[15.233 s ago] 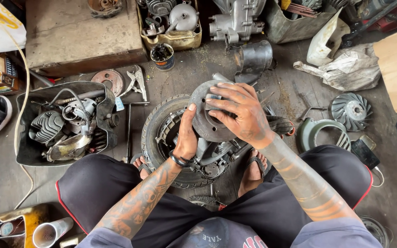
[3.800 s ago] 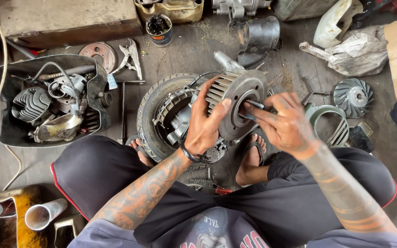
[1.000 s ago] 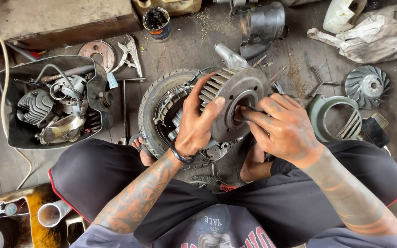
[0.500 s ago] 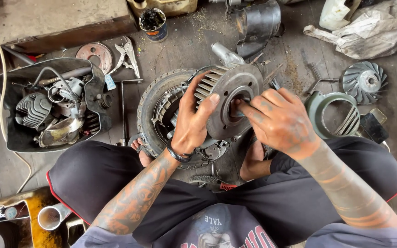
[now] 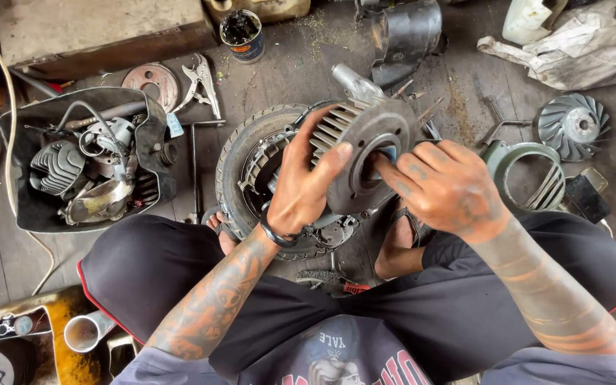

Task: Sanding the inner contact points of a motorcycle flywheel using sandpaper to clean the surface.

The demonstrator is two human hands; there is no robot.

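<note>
Nearest the camera, the person sits with knees spread, dark trousers framing the work; a brass-coloured tank (image 5: pixel 16 335) and a short pipe (image 5: pixel 83 331) lie at the lower left. Between the legs, the left hand (image 5: pixel 301 189) is clenched on the rim of a round finned flywheel (image 5: pixel 365 153), thumb across its face, holding it tilted above the engine and small wheel (image 5: pixel 251 171) that rest on the floor; the right hand (image 5: pixel 443 189) has its fingertips pressed into the flywheel's central hole, pinching something there that cannot be made out. By the look of it the flywheel is neither seated nor laid aside, so the work at its hub seems midway, with much of the engine's other parts loose around. Left of the wheel a black tub (image 5: pixel 30 207) holds a cylinder and cables; beyond it lie a disc (image 5: pixel 151 84) and pliers (image 5: pixel 201 82); right, a green shroud (image 5: pixel 522 167) and a fan (image 5: pixel 572 127); farthest, a tin (image 5: pixel 242 34), a metal cover (image 5: pixel 404 36) and a rag (image 5: pixel 579 53).
</note>
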